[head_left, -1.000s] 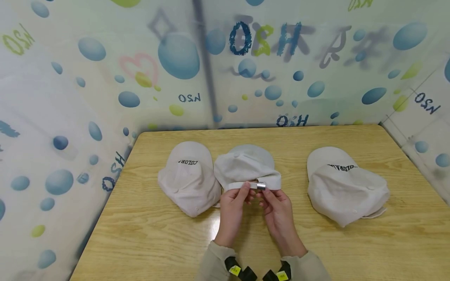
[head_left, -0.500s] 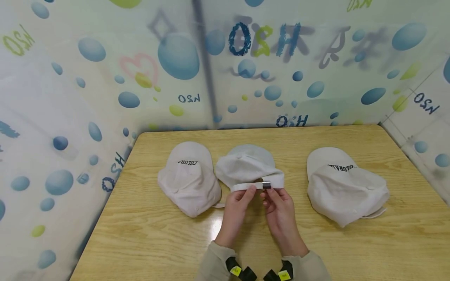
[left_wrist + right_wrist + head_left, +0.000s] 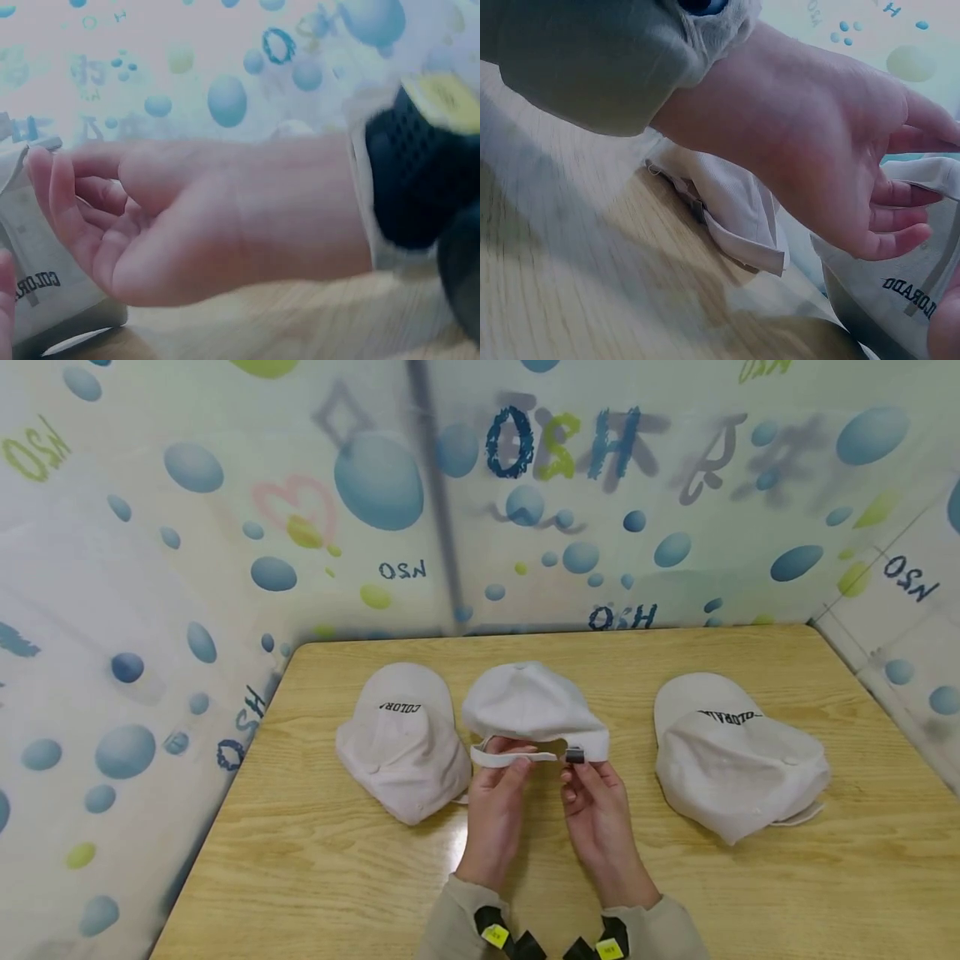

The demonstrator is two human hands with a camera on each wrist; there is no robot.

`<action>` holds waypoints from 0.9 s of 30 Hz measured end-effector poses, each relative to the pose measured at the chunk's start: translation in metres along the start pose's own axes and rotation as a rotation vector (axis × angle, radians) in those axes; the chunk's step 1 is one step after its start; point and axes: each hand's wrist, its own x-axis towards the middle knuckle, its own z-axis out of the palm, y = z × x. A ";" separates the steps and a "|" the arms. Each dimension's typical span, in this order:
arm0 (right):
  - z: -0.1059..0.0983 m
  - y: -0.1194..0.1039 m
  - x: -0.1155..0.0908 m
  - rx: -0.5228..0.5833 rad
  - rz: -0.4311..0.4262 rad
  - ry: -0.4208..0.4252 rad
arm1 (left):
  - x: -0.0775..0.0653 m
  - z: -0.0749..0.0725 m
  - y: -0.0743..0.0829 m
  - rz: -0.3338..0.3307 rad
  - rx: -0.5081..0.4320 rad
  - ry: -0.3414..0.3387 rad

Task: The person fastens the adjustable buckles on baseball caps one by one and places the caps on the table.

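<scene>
A white baseball cap is between my hands, its back edge toward me. My left hand pinches the loose white strap between thumb and fingers. At the other side of the cap's back opening, my right hand pinches the edge by the metal buckle. A gap shows between strap end and buckle in the head view. Dark lettering shows on this cap in the left wrist view, where the left fingertips meet its edge.
Another white cap lies close on the left, nearly touching the held one. A third cap lies to the right on the wooden table. A patterned wall cloth stands behind the table.
The strap has come out of the buckle and moved left with my left hand. My right hand stays by the buckle, slightly further right. The cap's crown has lifted and rounded out.
</scene>
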 end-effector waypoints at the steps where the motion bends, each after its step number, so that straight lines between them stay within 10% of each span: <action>1: 0.000 0.000 0.000 0.001 0.000 -0.001 | 0.000 0.000 0.001 0.014 0.018 -0.005; 12: 0.004 -0.001 -0.003 0.045 0.001 -0.056 | 0.001 -0.018 -0.023 0.131 0.235 -0.042; 27: 0.004 0.005 -0.002 -0.026 -0.033 -0.063 | 0.001 -0.005 -0.008 0.114 0.306 0.040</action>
